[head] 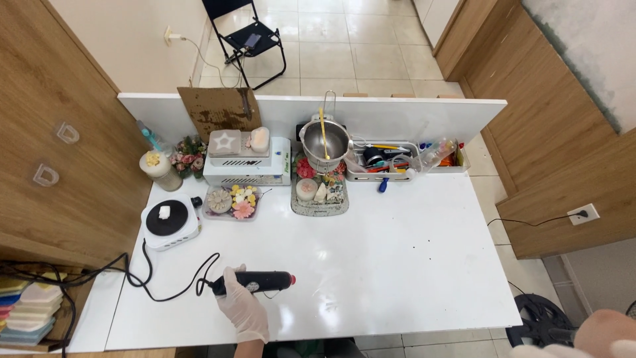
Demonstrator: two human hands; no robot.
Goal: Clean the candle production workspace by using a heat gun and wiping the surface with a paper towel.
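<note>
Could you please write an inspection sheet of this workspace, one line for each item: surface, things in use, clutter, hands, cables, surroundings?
Surface: white table, mostly bare at the front, a few dark specks.
Things in use: black corded tool with a red tip lying on the table.
Clutter: along the back, a small hot plate, a white box-shaped device, a metal pot with a yellow stick in it, a tray of small flower shapes, a bin of tools.
Hands: left hand, gloved, grips the tool's handle; right hand off the table at the lower right corner, grip not visible.
Cables: black cord loops from the tool to the left edge.
Surroundings: tiled floor, folding chair, wooden panels.
</note>
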